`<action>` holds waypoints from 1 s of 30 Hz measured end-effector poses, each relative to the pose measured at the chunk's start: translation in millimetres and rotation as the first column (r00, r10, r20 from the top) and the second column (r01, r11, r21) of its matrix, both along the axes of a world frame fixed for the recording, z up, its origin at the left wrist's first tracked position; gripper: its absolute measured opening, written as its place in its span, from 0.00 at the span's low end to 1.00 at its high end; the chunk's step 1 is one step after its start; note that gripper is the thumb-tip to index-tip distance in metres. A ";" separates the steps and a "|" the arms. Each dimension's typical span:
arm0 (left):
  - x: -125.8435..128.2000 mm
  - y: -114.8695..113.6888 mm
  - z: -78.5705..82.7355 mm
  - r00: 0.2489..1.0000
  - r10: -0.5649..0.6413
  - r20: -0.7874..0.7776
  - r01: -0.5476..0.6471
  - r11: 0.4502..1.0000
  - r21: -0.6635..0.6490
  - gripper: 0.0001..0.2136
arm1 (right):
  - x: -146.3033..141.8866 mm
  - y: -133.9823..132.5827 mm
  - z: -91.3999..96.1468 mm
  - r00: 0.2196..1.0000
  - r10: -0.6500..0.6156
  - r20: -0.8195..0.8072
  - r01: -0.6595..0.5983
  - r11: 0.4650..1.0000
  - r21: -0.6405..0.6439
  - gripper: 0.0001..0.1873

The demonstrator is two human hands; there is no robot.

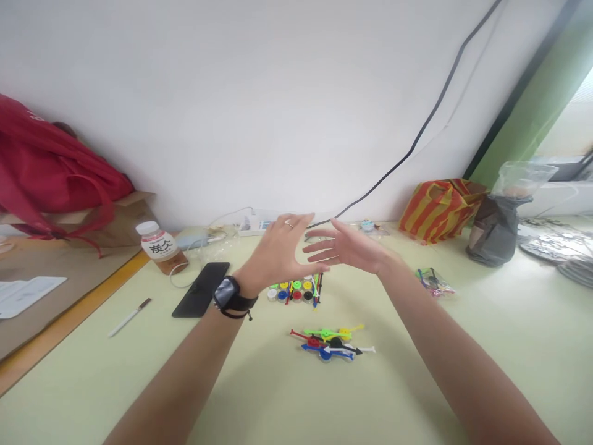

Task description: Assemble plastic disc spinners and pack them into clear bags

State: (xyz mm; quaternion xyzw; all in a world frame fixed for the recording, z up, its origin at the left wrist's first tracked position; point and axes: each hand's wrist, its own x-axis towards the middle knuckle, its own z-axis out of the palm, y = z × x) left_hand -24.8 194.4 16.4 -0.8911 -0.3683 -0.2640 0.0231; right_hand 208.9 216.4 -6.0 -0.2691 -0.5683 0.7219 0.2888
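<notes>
My left hand [280, 250] and my right hand [345, 246] are raised above the pale green table [259, 395], palms facing each other, fingers stretched out and holding nothing. A black watch [228, 295] is on my left wrist. Under the hands lies a group of small coloured round pieces [293, 290] with thin coloured sticks. Nearer to me lies a pile of coloured plastic pointer-shaped pieces [331, 342] in red, green, yellow, blue, black and white.
A black phone [201, 288], a white pen [129, 317] and a drink bottle [160, 246] lie left. A red bag [50, 167] sits far left. A power strip [254, 225], striped bag [438, 209], grey bag [498, 228] and small packet [434, 282] stand behind and right.
</notes>
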 end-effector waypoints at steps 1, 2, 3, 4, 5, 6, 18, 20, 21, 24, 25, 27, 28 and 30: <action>4.5 -1.7 -3.4 0.999 -0.014 -0.048 0.014 1.000 0.018 0.48 | -4.0 -0.5 -1.3 0.999 0.017 -0.027 -0.018 0.999 -0.031 0.36; 8.1 -2.2 -7.5 0.996 -0.018 -0.089 0.022 0.999 0.034 0.50 | -7.6 -1.1 -2.2 0.998 0.031 -0.056 -0.035 0.998 -0.060 0.37; 10.7 -1.8 -11.9 0.993 -0.014 -0.117 0.020 0.998 0.053 0.51 | -10.8 -1.6 -2.7 0.996 0.041 -0.083 -0.048 0.995 -0.086 0.38; 12.3 -0.7 -16.1 0.991 -0.005 -0.137 0.015 0.998 0.068 0.51 | -13.3 -2.2 -3.0 0.994 0.044 -0.104 -0.055 0.993 -0.104 0.38; 13.1 0.7 -19.8 0.989 0.003 -0.150 0.009 0.997 0.080 0.50 | -15.2 -2.5 -3.0 0.993 0.042 -0.113 -0.055 0.992 -0.116 0.37; 13.0 2.2 -22.8 0.988 0.010 -0.156 0.003 0.996 0.086 0.49 | -16.4 -2.7 -2.7 0.993 0.037 -0.112 -0.050 0.992 -0.119 0.36; -32.0 29.7 -24.1 0.986 0.109 -0.124 -0.138 0.959 -0.248 0.46 | 20.7 -13.7 29.5 0.821 -0.455 0.343 0.248 0.828 0.503 0.20; -41.4 35.3 -23.1 0.991 0.107 -0.080 -0.129 0.926 -0.355 0.48 | 16.6 -21.5 34.0 0.811 -0.362 0.460 0.038 0.817 0.575 0.18; -45.1 37.6 -22.5 0.993 0.100 -0.063 -0.116 0.914 -0.389 0.48 | 10.6 -25.5 33.5 0.814 -0.278 0.511 -0.097 0.802 0.590 0.17; -51.8 41.9 -20.5 0.997 0.075 -0.028 -0.080 0.895 -0.439 0.46 | -21.1 -38.0 18.9 0.774 -0.003 0.633 -0.454 0.695 0.558 0.13; -53.1 42.7 -19.9 0.998 0.065 -0.015 -0.065 0.889 -0.453 0.45 | -34.6 -42.5 10.6 0.749 0.050 0.661 -0.516 0.670 0.534 0.12; -55.0 43.5 -19.1 0.999 0.044 0.026 -0.025 0.873 -0.486 0.44 | -61.5 -51.7 -7.5 0.676 0.071 0.734 -0.590 0.649 0.480 0.15; -55.8 43.6 -18.9 0.998 0.036 0.052 -0.006 0.864 -0.504 0.44 | -73.3 -56.1 -15.8 0.637 0.039 0.770 -0.601 0.651 0.464 0.15; -56.9 43.3 -18.8 0.996 0.029 0.089 0.024 0.839 -0.543 0.43 | -90.9 -63.0 -28.4 0.587 -0.038 0.809 -0.617 0.626 0.477 0.11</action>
